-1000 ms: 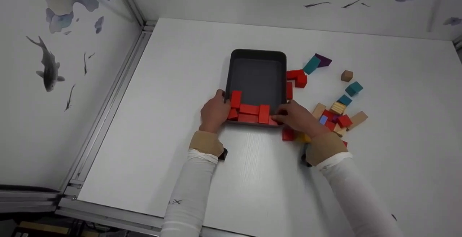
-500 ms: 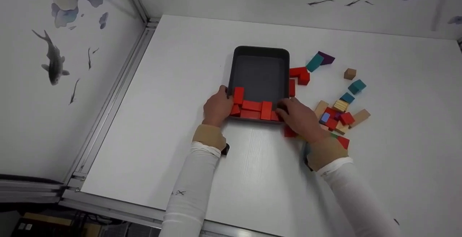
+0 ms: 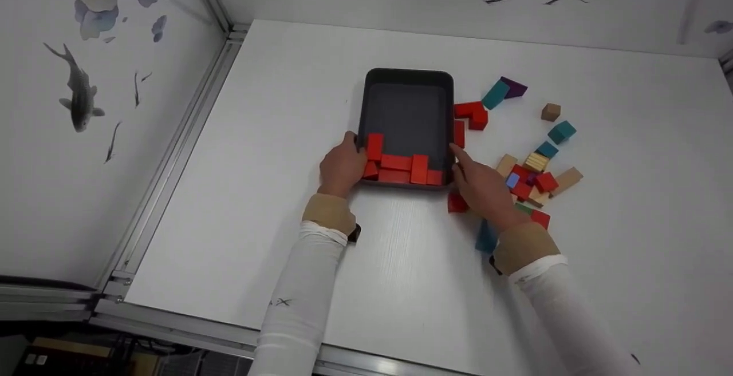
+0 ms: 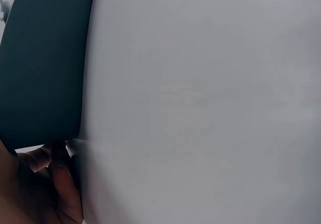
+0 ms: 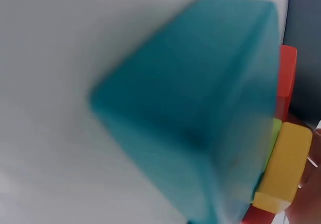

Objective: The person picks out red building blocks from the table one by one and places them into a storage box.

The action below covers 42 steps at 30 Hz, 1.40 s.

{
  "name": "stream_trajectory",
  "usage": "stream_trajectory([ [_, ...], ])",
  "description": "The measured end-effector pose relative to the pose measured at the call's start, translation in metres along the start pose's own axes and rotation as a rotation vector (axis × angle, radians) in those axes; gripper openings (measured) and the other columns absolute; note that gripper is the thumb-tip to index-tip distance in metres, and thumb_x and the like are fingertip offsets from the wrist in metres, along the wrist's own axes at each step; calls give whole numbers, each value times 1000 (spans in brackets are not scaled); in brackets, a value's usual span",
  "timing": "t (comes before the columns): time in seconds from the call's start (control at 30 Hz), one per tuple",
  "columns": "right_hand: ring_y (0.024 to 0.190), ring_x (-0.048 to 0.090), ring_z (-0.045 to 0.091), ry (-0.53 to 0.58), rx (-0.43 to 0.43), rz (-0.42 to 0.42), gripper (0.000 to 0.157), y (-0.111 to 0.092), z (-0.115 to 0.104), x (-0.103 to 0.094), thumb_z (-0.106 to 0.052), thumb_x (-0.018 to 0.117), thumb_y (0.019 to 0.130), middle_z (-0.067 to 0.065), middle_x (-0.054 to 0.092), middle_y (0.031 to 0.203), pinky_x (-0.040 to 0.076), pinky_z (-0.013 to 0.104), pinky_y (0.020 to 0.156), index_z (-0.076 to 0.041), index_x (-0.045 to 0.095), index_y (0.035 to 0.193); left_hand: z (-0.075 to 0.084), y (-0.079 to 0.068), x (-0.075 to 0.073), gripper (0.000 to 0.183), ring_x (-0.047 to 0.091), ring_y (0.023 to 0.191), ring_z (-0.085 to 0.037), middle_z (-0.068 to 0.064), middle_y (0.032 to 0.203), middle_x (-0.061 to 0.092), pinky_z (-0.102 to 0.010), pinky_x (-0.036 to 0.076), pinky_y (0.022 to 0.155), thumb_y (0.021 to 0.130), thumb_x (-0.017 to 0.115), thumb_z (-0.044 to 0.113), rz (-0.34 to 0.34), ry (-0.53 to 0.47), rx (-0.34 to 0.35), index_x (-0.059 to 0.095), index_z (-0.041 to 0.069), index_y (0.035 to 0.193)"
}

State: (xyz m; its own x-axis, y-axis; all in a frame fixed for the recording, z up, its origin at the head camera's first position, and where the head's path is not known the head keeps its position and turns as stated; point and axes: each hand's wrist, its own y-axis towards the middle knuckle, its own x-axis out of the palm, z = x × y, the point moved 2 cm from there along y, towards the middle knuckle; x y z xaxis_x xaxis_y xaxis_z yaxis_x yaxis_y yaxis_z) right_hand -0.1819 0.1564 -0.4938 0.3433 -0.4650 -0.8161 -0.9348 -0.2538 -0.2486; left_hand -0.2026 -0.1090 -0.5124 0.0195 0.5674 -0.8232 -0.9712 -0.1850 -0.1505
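Observation:
A dark grey rectangular tray (image 3: 408, 107) lies on the white table, with several red blocks (image 3: 395, 162) grouped along its near end. My left hand (image 3: 342, 165) grips the tray's left wall near the front corner; its curled fingers (image 4: 66, 184) show under the tray's side in the left wrist view. On the opposite side, my right hand (image 3: 485, 188) is at the tray's right wall with extended fingers and nothing visible in its grasp. Beneath that hand are a red block (image 3: 457, 203), a yellow block (image 5: 284, 163) and a large teal block (image 5: 185, 83).
Right of the tray lies a pile of mixed wooden blocks (image 3: 535, 164). Further red blocks (image 3: 474, 114) sit against the tray's right side, with teal (image 3: 495, 94) and purple (image 3: 514, 87) ones beyond. Panels stand along the table's left and back edges.
My right hand has left the red block in the tray's near right corner and drawn back to the right wall. The left hand stays at the left wall.

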Motion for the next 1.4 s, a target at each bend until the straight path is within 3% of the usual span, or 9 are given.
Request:
stream_trajectory([
  [0.1,106,46,24,-8,-25,37,60,3,0,-2,-24,45,93,5,40,132,42,44,85,-39,14,141,-1,0,-1,36,54,69,-17,-5,85,60,-34,42,59,89,41,30,7,11,-2,46,13,121],
  [0.27,113,44,27,-68,-45,42,65,11,0,-7,-17,51,90,3,10,147,42,43,85,-28,15,143,1,-3,-1,34,55,71,-18,-6,85,60,-35,43,59,90,41,29,-13,21,-13,46,13,120],
  [0.43,130,18,34,-85,-9,-28,75,22,-3,-11,-15,58,86,2,-7,149,33,53,90,-26,11,144,3,-1,-3,33,55,72,-19,-6,86,60,-35,43,60,90,42,29,-1,24,-9,46,13,119],
  [0.6,130,13,36,-94,36,-84,89,34,-4,-14,-11,66,78,0,-10,149,32,56,89,-29,8,144,2,1,-6,33,55,70,-19,-6,83,60,-35,43,58,90,43,27,22,28,0,46,13,119],
  [0.8,121,31,40,-154,17,-110,74,44,2,-15,-16,51,89,2,-12,148,35,52,89,-25,2,144,1,-2,-4,29,55,67,-18,-5,79,60,-34,42,56,89,43,25,30,30,14,48,12,115],
  [0.9,119,33,41,-157,1,-102,71,46,3,-16,-17,47,91,2,-11,148,34,52,90,-25,0,144,1,-2,-2,28,55,66,-18,-5,79,60,-33,42,55,89,43,26,27,29,20,48,12,114],
  [1.4,127,20,40,-61,-17,-161,67,72,10,-18,-22,42,94,-2,-12,148,23,57,94,-30,-2,143,-1,3,-1,32,53,67,-16,-2,83,60,-31,41,56,89,44,30,-8,30,-30,47,15,117],
])
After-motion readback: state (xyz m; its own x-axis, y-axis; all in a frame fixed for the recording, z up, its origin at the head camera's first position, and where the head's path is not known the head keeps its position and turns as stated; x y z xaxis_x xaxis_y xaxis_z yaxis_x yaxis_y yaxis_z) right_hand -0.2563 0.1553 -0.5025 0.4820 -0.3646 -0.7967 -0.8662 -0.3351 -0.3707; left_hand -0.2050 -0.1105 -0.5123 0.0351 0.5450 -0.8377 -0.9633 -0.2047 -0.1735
